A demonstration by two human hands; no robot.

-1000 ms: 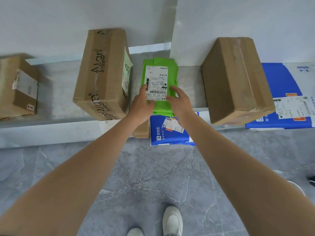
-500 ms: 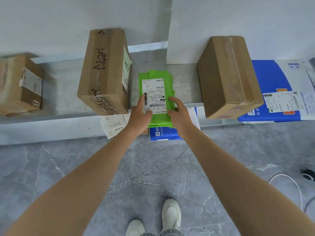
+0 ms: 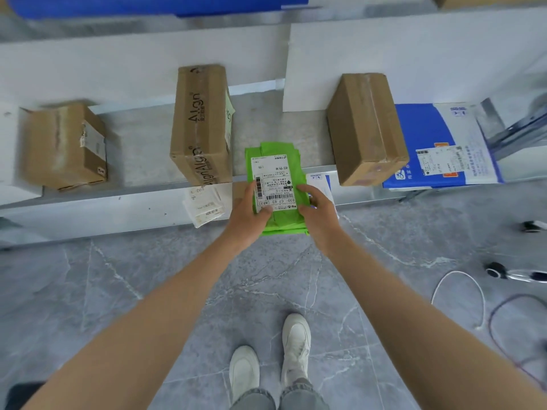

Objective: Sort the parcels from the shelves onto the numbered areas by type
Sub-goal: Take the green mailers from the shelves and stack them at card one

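Note:
A flat green mailer bag (image 3: 276, 176) with a white shipping label is held out past the front edge of the grey shelf (image 3: 142, 143). My left hand (image 3: 247, 216) grips its left side, thumb on the label. On the right side, my right hand (image 3: 318, 211) grips the bag's edge. Three brown cardboard boxes stand on the shelf: a small one (image 3: 63, 145) at the left, a tall one (image 3: 201, 122) printed "Align" just left of the bag, and another (image 3: 365, 127) to its right.
A blue and white flat envelope (image 3: 438, 143) lies on the shelf at the far right. Labelled parcels (image 3: 204, 204) stick out from a lower shelf under the bag. Cables (image 3: 461, 297) and small dark objects lie on the grey marble floor to the right. My white shoes (image 3: 269, 365) are below.
Both hands have pulled the green bag toward me, from lying on the shelf to overhanging its front edge. The view has drawn back and now shows more floor and cables.

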